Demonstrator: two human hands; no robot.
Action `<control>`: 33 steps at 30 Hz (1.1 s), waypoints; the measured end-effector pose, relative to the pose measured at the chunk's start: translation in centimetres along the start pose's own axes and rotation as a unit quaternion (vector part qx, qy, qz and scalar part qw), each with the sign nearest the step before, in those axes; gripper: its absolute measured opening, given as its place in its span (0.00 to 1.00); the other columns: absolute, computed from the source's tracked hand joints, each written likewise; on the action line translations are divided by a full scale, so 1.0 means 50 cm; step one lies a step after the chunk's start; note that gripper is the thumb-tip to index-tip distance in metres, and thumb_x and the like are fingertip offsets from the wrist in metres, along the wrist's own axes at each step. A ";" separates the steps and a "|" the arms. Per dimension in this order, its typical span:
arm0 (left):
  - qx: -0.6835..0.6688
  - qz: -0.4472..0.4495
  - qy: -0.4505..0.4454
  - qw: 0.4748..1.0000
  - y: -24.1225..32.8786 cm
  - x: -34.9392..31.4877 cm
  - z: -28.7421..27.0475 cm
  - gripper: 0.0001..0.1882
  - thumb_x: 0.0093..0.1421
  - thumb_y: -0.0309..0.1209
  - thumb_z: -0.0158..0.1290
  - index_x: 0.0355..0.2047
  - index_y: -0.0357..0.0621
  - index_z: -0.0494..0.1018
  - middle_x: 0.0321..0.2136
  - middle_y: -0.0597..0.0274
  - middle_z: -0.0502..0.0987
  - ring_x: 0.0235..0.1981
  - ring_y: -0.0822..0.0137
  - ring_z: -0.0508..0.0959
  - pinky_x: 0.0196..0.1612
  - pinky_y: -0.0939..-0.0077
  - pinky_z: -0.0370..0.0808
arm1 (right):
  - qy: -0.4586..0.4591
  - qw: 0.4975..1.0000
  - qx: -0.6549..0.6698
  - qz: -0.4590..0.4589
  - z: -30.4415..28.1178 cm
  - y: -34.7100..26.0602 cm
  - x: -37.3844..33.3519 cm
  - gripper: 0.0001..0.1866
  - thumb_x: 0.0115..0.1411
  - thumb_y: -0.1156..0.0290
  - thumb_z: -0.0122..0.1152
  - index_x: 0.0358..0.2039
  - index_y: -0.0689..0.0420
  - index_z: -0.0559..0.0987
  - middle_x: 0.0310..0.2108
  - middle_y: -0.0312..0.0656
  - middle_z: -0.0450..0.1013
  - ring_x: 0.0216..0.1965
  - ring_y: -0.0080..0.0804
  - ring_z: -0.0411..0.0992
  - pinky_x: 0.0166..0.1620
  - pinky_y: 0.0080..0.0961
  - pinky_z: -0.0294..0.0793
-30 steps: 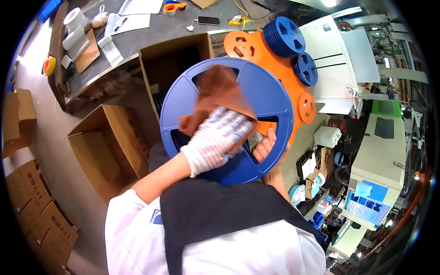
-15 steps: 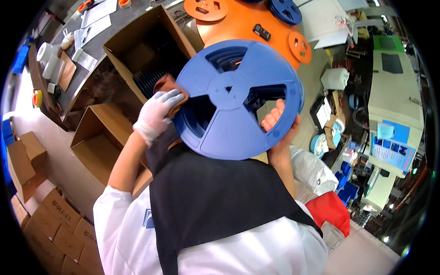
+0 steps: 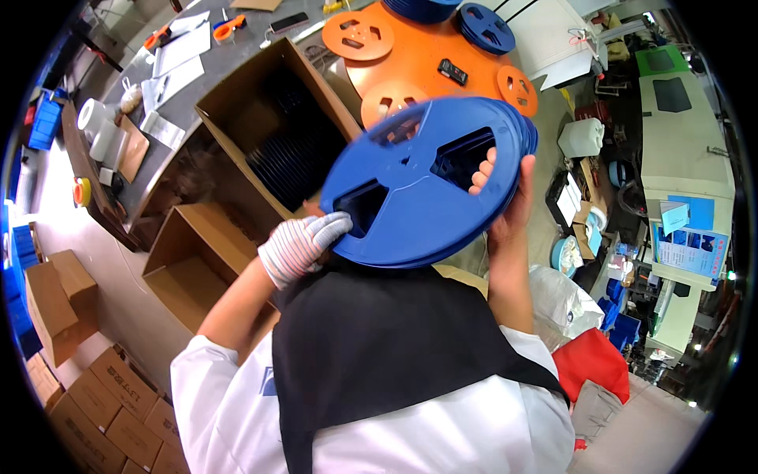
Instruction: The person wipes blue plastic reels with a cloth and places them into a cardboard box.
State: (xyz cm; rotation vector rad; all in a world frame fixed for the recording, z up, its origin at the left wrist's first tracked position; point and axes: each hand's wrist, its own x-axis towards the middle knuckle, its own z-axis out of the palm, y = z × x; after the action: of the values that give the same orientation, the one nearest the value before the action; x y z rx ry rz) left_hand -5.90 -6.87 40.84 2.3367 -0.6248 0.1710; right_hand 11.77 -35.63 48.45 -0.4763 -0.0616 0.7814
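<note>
A stack of blue plastic reels (image 3: pixel 422 186) is held up in front of my chest, tilted, its top reel showing wide cut-out windows. My left hand (image 3: pixel 304 246), in a white striped glove, is closed on the left rim with its fingers at one window. A sliver of something reddish-brown (image 3: pixel 313 208) shows just behind those fingers. On the right side, my bare right hand (image 3: pixel 509 193) grips the stack, fingertips coming through another window and thumb along the outer rim.
An open cardboard box (image 3: pixel 328 95) with dark blue reels inside stands behind the stack, to the left. Below it is another open box (image 3: pixel 185 288). Beyond lies an orange round table (image 3: pixel 426 67) with orange discs and more blue reels. A grey worktable (image 3: pixel 229 59) holds papers and tape.
The reel stack has moved down and right and tipped to a flatter angle. The brown cloth at my left hand is now mostly hidden, and that hand has shifted down along the rim.
</note>
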 end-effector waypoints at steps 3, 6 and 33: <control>-0.139 -0.268 -0.019 0.953 -0.010 -0.054 -0.006 0.20 0.50 0.22 0.54 0.46 0.42 0.69 0.33 0.60 0.77 0.27 0.65 0.77 0.31 0.78 0.74 | 0.179 0.967 -0.181 -0.018 0.058 0.029 0.058 0.23 0.60 0.49 0.53 0.39 0.60 0.71 0.26 0.38 0.69 0.31 0.34 0.70 0.40 0.32 0.72; -0.543 -0.299 0.281 0.732 -0.022 -0.094 -0.004 0.12 0.62 0.30 0.50 0.44 0.37 0.70 0.33 0.59 0.75 0.34 0.70 0.76 0.40 0.81 0.73 | 0.156 0.969 -0.191 -0.025 -0.001 0.027 0.073 0.21 0.61 0.50 0.54 0.38 0.58 0.71 0.23 0.35 0.66 0.27 0.29 0.67 0.36 0.30 0.69; -0.484 -0.550 0.458 0.504 -0.478 -0.087 0.132 0.07 0.63 0.29 0.48 0.39 0.41 0.69 0.29 0.63 0.74 0.32 0.73 0.74 0.35 0.81 0.70 | 0.355 0.926 -0.037 -0.122 -0.061 0.167 -0.095 0.16 0.65 0.55 0.45 0.37 0.56 0.71 0.21 0.33 0.62 0.25 0.25 0.61 0.36 0.28 0.67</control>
State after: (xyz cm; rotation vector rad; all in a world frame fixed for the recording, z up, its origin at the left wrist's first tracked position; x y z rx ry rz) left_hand 1.51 5.67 20.28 0.8433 1.0966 0.2979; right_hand 3.54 -35.02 42.67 -0.7847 0.5183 0.3277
